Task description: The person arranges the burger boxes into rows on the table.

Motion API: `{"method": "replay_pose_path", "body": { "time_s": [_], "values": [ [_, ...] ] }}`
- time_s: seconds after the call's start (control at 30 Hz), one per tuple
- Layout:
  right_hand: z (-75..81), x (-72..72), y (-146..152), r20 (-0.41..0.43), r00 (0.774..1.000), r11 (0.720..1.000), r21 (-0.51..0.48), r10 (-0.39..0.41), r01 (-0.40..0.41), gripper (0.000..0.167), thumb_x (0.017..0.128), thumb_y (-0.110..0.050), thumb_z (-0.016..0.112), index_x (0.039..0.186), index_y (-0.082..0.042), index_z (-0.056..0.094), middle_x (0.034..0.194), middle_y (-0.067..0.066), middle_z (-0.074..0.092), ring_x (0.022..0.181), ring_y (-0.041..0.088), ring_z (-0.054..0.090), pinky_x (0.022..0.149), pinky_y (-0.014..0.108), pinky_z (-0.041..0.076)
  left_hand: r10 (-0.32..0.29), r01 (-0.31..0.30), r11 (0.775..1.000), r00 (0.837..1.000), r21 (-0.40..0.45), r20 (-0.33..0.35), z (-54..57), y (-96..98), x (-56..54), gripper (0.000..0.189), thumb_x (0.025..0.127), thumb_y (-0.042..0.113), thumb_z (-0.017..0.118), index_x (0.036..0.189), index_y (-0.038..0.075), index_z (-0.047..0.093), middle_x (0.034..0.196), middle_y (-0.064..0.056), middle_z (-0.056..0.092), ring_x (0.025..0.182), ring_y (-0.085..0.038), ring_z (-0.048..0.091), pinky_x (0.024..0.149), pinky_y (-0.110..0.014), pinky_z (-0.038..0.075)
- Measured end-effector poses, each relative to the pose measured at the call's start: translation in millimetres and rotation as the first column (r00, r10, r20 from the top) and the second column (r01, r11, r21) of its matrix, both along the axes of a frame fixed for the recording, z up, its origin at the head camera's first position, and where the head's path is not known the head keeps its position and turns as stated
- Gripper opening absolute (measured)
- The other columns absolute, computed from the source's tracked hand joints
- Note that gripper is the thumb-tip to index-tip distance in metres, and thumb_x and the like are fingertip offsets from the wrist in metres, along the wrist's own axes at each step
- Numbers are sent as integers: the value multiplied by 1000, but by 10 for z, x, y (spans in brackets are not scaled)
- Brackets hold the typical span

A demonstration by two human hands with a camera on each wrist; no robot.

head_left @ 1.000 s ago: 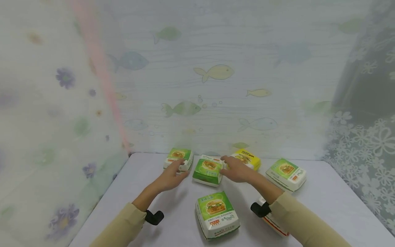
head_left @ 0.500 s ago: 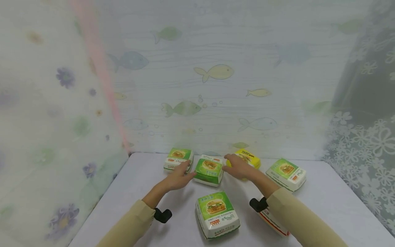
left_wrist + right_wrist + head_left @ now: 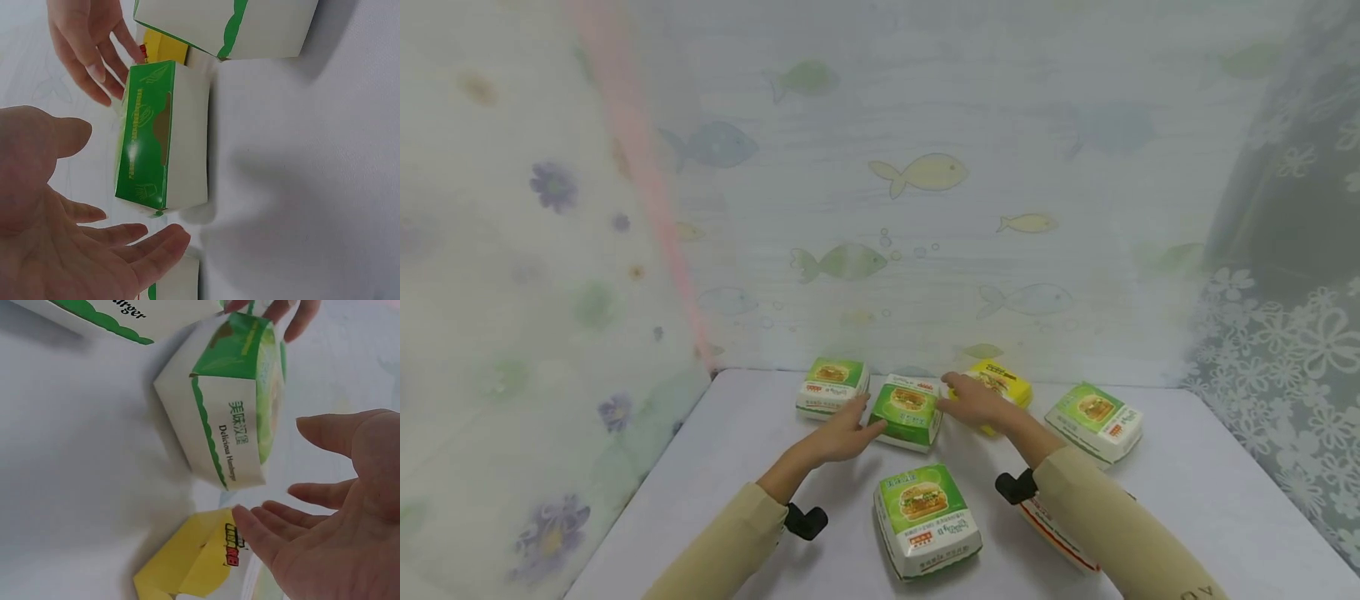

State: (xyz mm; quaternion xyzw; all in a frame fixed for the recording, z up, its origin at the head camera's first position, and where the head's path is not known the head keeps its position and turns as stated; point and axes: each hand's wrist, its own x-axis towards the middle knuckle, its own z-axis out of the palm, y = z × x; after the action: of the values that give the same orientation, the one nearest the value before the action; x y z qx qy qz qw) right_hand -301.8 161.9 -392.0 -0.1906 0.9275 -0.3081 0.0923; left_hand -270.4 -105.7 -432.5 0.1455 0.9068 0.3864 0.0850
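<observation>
A green and white hamburger box point(image 3: 906, 412) sits at the back middle of the table, between my two hands. My left hand point(image 3: 842, 433) is at its left side, fingers spread, thumb near the box's front left corner. On the right side, my right hand point(image 3: 977, 404) hovers with fingers extended, beside the yellow burger box point(image 3: 1003, 383) and partly covering it. In the left wrist view the green box point(image 3: 147, 137) shows a gap to the palm; in the right wrist view the same box point(image 3: 228, 425) stands apart from the palm. Neither hand grips anything.
Another green burger box point(image 3: 832, 387) stands at back left, one point(image 3: 1096, 423) at right, and one point(image 3: 925, 521) at front middle. A red-edged white box point(image 3: 1056, 533) is partly hidden under my right forearm. A fish-print curtain point(image 3: 880, 183) hangs behind the white table point(image 3: 700, 467).
My left hand has moved right, from the back left box towards the middle green box. My right hand has shifted only slightly. The boxes look unmoved.
</observation>
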Motion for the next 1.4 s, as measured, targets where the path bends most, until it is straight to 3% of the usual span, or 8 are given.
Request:
{"method": "replay_pose_path", "body": {
  "time_s": [0.23,0.53,0.93,1.0,1.07,1.2,1.4],
  "values": [
    [22,-17,-67,68,997,999,-15,-35,36,63,105,-24,55,155,7,32,160,28,34,147,45,32,120,57,27,22,-23,999,999,30,29,-22,53,-10,77,107,37,54,159,-8,19,164,-29,23,152,-43,23,121,-58,24],
    [-24,-100,-151,106,994,999,-19,-26,28,67,104,-23,54,157,8,27,162,30,28,151,46,24,122,57,22,52,-57,997,992,44,111,-35,100,-36,80,108,37,52,159,-10,13,166,-30,15,154,-43,16,122,-59,21],
    [-102,-142,-240,178,982,997,-31,-66,72,67,104,-25,55,157,5,28,160,26,34,148,42,32,121,55,27,80,-93,993,982,73,169,-88,135,-105,79,107,39,51,160,-7,15,165,-28,19,153,-45,18,121,-61,22],
    [-111,-144,-250,161,985,997,-17,-66,69,63,104,-25,56,154,5,33,157,27,39,145,41,36,119,55,30,79,-94,992,983,88,167,-97,137,-111,77,108,38,50,160,-7,16,165,-29,21,152,-45,20,120,-61,23],
    [-117,-151,-260,134,989,998,1,-57,58,55,104,-25,57,147,5,42,148,25,47,137,38,46,114,53,37,77,-97,989,982,109,174,-110,139,-115,75,108,37,50,160,-6,17,163,-30,24,146,-45,35,116,-59,33],
    [-114,-150,-261,106,993,998,28,-55,53,40,102,-24,59,130,3,51,130,20,58,115,31,54,100,49,45,76,-100,986,981,135,177,-136,148,-129,72,108,34,51,159,-6,19,159,-31,32,119,-36,61,99,-52,52],
    [-103,-129,-253,82,995,997,53,-63,59,39,102,-26,60,127,4,53,124,19,60,110,30,56,97,48,47,101,-131,980,976,152,191,-159,178,-131,68,108,31,49,160,-4,20,159,-29,31,124,-36,53,102,-54,48]
  ]
}}
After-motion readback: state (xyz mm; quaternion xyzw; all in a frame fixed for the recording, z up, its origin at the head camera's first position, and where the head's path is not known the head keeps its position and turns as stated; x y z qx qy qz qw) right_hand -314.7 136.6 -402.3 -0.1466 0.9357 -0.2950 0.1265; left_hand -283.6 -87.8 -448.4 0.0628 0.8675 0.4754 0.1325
